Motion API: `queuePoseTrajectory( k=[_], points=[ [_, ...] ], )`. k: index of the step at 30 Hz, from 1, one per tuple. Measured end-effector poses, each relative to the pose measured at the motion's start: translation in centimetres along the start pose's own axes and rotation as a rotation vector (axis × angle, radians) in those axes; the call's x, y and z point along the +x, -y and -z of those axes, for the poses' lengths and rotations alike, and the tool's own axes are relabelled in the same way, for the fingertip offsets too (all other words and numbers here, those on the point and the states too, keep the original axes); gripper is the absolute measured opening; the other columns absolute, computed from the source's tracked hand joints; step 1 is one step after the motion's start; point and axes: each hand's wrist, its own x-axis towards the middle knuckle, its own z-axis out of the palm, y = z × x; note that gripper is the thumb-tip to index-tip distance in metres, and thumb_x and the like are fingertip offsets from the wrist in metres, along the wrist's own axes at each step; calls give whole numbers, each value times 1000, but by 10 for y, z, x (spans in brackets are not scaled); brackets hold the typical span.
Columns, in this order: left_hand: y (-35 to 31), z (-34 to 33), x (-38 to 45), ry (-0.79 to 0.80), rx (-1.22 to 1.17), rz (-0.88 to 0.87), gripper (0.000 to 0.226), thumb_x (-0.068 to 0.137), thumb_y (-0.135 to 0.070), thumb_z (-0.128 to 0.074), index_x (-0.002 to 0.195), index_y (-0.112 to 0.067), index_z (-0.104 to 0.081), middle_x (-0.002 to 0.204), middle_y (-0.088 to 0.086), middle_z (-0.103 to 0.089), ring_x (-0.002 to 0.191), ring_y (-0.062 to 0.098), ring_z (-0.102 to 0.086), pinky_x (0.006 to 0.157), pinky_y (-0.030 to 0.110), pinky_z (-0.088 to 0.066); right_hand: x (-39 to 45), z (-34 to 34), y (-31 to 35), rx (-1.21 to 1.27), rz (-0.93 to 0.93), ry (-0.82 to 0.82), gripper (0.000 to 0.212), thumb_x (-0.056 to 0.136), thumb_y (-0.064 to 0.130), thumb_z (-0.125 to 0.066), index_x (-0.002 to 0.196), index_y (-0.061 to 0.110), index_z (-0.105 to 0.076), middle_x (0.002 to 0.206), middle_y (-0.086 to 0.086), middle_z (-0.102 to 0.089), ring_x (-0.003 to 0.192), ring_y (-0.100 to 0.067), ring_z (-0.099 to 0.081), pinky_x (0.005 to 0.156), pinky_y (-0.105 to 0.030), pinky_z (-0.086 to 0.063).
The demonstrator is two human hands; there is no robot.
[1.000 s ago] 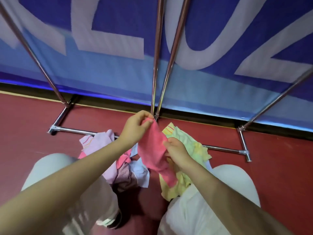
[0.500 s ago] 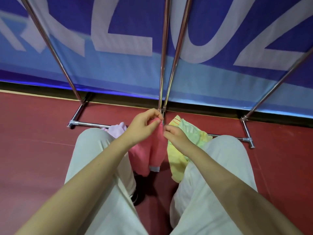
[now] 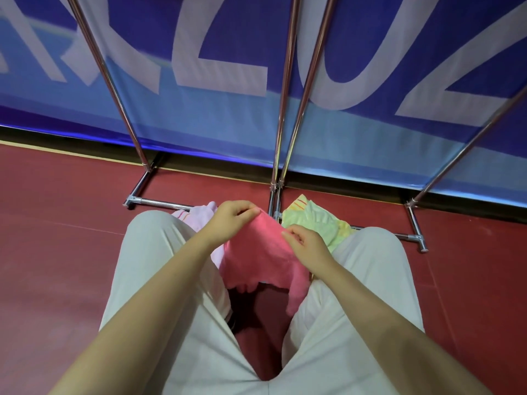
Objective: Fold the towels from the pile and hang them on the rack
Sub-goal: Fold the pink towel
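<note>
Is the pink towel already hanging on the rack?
No, both the left hand and right hand hold the pink towel above the person's knees.

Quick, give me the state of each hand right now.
Left hand: pinching the top edge of the pink cloth towel.
Right hand: pinching the same towel's top edge.

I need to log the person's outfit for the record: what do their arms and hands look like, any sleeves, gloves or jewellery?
Both forearms are bare to the frame's lower edge, so no sleeves show. The left hand and right hand wear no gloves, and no rings, watch or bracelet are visible. The fingers are uncovered. The only clothing in view is the pale cream trousers.
</note>
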Motion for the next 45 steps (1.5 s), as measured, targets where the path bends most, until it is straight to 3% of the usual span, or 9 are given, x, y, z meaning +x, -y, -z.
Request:
queuePoseTrajectory(
  k=[6, 10, 20, 27, 32, 35, 38, 41, 45],
  points=[
    [5, 16, -5, -354, -276, 143, 16, 95, -14, -57, 89, -15, -72, 89, -6, -68, 77, -7, -58, 70, 5, -43, -6, -3, -13, -144, -27, 87, 29, 99, 26, -48, 78, 8, -55, 69, -7, -56, 65, -20, -50, 66, -38, -40],
    [11, 32, -7, -586, -406, 259, 31, 97, -23, -53, 67, -21, -55, 70, -4, -50, 63, 6, -42, 57, 20, -37, -10, -4, -17, -183, -55, 126, 22, 100, 29, -47, 92, 14, -61, 77, 0, -62, 74, -20, -58, 71, -37, -45],
    [40, 57, -10, -802, -315, 451, 42, 100, -27, -45, 60, -17, -42, 62, -1, -41, 69, 17, -38, 71, 31, -32, -1, -8, -12, -69, -200, 54, 38, 96, 30, -55, 61, 21, -43, 58, 6, -42, 47, -4, -48, 46, -22, -43],
    [30, 39, -8, -589, -149, 336, 43, 99, -21, -48, 59, -17, -36, 58, 0, -33, 57, 15, -29, 58, 32, -27, 10, -5, 4, 285, -211, -95, 7, 91, 17, -63, 98, 17, -64, 98, 11, -62, 94, 1, -55, 74, -2, -39],
    [3, 14, -6, -276, -27, 122, 39, 97, -16, -55, 59, -16, -44, 55, -7, -36, 48, 1, -35, 51, 18, -30, 11, -6, 20, 298, -141, -134, 23, 93, 19, -60, 114, 25, -62, 62, 10, -40, 54, 3, -45, 60, -8, -38],
    [-14, 1, -7, -111, 30, -23, 35, 96, -14, -57, 62, -20, -50, 58, -9, -45, 54, -2, -41, 56, 15, -32, 13, -12, 31, 304, -91, -4, 29, 94, 22, -58, 122, 31, -59, 62, -6, -51, 58, -1, -53, 65, -16, -47],
    [-26, -7, -6, -84, 16, -113, 29, 96, -10, -56, 68, -18, -58, 56, -14, -52, 57, -4, -45, 58, 12, -33, 13, -22, 38, 337, -85, 109, 21, 93, 24, -56, 111, 25, -65, 95, -25, -64, 84, -21, -62, 82, -40, -49],
    [-23, -9, -4, -163, -58, -111, 32, 95, -8, -56, 65, -20, -56, 55, -14, -50, 56, -5, -45, 58, 11, -33, 14, -23, 42, 357, -102, 37, 27, 92, 25, -56, 100, 0, -62, 74, -12, -50, 71, -16, -45, 69, -33, -36],
    [-8, -7, 0, -174, -15, -49, 31, 96, -12, -57, 66, -19, -54, 59, -11, -49, 56, -4, -45, 58, 13, -33, 13, -14, 41, 356, -135, 47, 24, 93, 22, -60, 73, 11, -58, 61, 0, -48, 56, -8, -45, 56, -19, -37]
  ],
)
